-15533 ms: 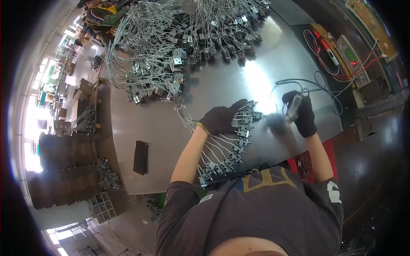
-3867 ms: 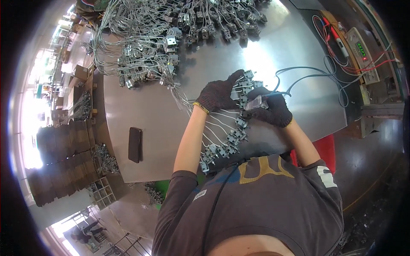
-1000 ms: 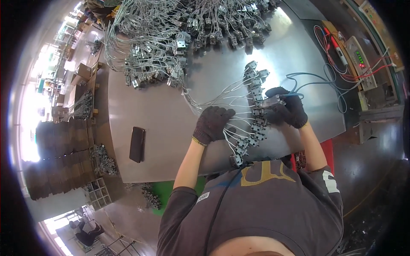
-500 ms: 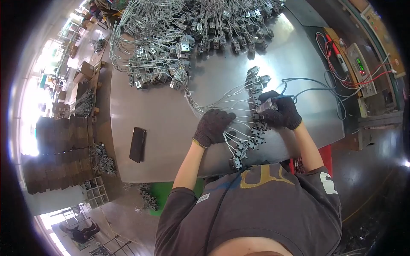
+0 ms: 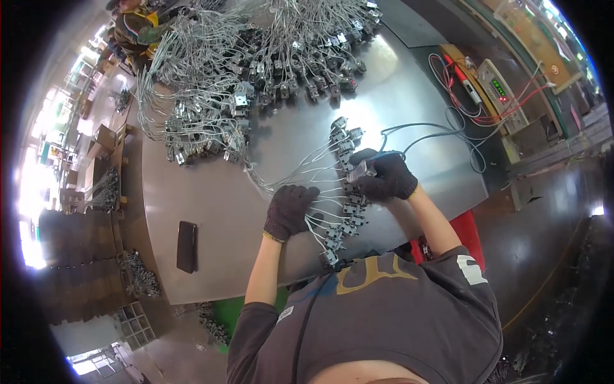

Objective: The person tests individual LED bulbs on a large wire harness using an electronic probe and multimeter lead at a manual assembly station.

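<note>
At the far left a dark phone (image 5: 186, 246) lies flat on the grey metal surface (image 5: 211, 192), well apart from the work. Beyond it, along the far side of the surface, a big heap of wired parts (image 5: 256, 70) spreads in a tangle of grey leads. Nearer the person, the gloved left hand (image 5: 289, 210) rests palm down, fingers loosely spread, pressing on a fan of thin wires (image 5: 300, 176). Those wires run to a row of small connectors (image 5: 342, 192) laid in a line from the near edge of the surface up toward the middle. Just right of the row, the gloved right hand (image 5: 384, 177) is curled tight round a small tool (image 5: 361, 170), its tip touching one connector. A blue-grey cable (image 5: 435, 131) loops away from that hand. At the far right sit a meter (image 5: 502, 96) and red leads (image 5: 457, 80).
</note>
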{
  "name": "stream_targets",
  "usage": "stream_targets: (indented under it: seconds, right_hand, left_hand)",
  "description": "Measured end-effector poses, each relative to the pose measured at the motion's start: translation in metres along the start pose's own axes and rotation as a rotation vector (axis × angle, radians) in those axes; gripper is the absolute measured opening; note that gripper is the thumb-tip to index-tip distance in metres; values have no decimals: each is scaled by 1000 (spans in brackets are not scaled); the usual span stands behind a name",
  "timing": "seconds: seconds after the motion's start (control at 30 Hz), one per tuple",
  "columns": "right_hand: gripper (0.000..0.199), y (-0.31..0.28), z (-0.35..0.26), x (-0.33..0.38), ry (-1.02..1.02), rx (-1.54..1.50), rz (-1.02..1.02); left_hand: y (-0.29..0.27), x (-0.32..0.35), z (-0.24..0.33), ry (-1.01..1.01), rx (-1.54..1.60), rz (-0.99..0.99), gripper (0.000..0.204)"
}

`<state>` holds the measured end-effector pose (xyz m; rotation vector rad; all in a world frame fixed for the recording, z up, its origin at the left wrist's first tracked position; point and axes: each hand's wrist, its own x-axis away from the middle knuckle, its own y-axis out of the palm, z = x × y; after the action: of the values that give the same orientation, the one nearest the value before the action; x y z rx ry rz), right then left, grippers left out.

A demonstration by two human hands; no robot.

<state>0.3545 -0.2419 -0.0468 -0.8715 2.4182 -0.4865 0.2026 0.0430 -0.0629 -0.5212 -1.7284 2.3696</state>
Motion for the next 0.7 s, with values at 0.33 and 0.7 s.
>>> stream_targets:
  seconds: [0.33, 0.7]
  right_hand:
    - [41, 5, 8, 18, 230, -425, 149]
    - [32, 0, 30, 40, 244, -1216, 519]
  left_hand:
    - [0, -2, 4, -68, -29, -42, 61]
    - [1, -1, 1, 20, 2, -28, 64]
